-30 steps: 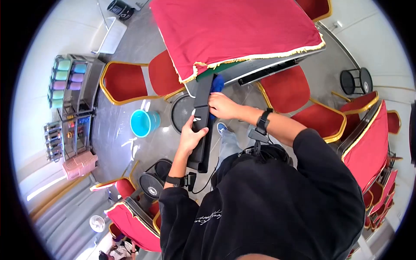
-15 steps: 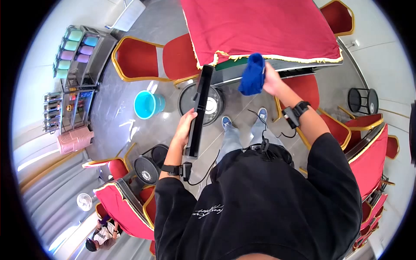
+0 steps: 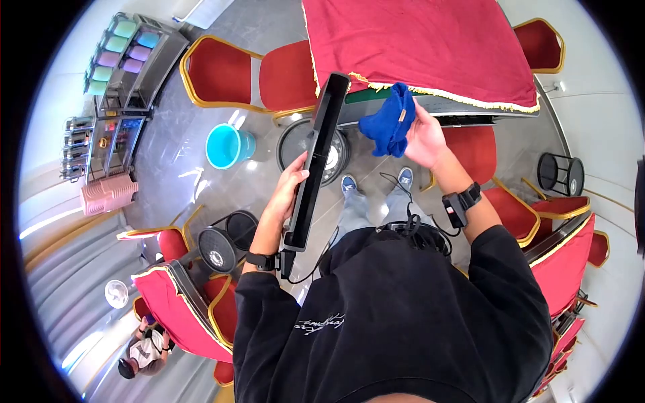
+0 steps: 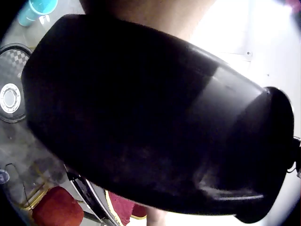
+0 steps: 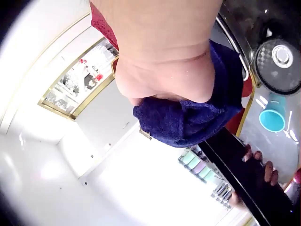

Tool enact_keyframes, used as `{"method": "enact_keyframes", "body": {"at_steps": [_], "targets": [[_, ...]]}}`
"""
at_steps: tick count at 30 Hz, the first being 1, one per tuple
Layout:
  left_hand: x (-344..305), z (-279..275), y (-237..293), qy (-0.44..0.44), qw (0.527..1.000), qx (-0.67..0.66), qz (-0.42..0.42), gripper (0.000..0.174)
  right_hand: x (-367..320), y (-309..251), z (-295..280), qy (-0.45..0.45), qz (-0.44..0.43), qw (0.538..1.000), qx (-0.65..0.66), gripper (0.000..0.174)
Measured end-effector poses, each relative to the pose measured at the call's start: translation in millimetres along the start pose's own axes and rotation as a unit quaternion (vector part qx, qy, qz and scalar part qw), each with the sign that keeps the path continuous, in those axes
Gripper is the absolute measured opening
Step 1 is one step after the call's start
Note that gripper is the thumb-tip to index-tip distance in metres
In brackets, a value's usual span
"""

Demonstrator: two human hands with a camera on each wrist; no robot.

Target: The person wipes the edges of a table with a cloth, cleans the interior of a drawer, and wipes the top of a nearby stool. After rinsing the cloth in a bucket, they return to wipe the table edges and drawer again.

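My left hand [image 3: 289, 188] grips a long, narrow black tray [image 3: 324, 131] by its side, the thumb over the near edge. In the head view the tray stands slanted, its hollow side showing, and its dark surface fills most of the left wrist view. To the right, my right hand [image 3: 426, 140] holds a crumpled blue cloth [image 3: 391, 126] with a small tan tag, apart from the tray. The right wrist view shows the cloth bunched under the palm, most of the fingers hidden by it.
Ahead stands a table with a red, gold-fringed tablecloth [image 3: 416, 47], red chairs [image 3: 285, 74] beside it. A turquoise bucket [image 3: 230, 146] and a round black stand [image 3: 292, 144] are on the floor. Shelving [image 3: 124, 74] lines the left wall; another person [image 3: 144, 349] is at lower left.
My right hand has drawn the blue cloth away from the tray to the right, and the cloth now hangs more loosely. The tray has turned so its hollow side shows.
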State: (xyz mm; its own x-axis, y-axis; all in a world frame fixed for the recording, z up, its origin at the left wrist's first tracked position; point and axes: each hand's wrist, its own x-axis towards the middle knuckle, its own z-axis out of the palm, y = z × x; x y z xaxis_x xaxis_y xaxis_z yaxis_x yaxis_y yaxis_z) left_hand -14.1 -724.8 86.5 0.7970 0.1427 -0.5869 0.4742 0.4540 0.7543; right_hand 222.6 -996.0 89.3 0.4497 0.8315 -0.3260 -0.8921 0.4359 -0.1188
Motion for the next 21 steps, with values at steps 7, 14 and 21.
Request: {"method": "enact_keyframes", "body": {"at_steps": [7,14,21], "targets": [[17.0,0.6,-6.1,-0.002,0.997,-0.056,-0.047,0.076,-5.9,63.3,37.6,-0.043,-0.016,0.987,-0.155,0.038],[10.9,8.4,3.2,-0.101,0.991,-0.042,-0.079,0.063,7.2,90.5,66.2,-0.295,-0.209,0.379,-0.852,0.024],[3.9,8.5,2.9,-0.101,0.992,-0.076,-0.013,0.071,4.4,109.6,65.4,-0.33,-0.111,0.368,-0.862,0.047]]}}
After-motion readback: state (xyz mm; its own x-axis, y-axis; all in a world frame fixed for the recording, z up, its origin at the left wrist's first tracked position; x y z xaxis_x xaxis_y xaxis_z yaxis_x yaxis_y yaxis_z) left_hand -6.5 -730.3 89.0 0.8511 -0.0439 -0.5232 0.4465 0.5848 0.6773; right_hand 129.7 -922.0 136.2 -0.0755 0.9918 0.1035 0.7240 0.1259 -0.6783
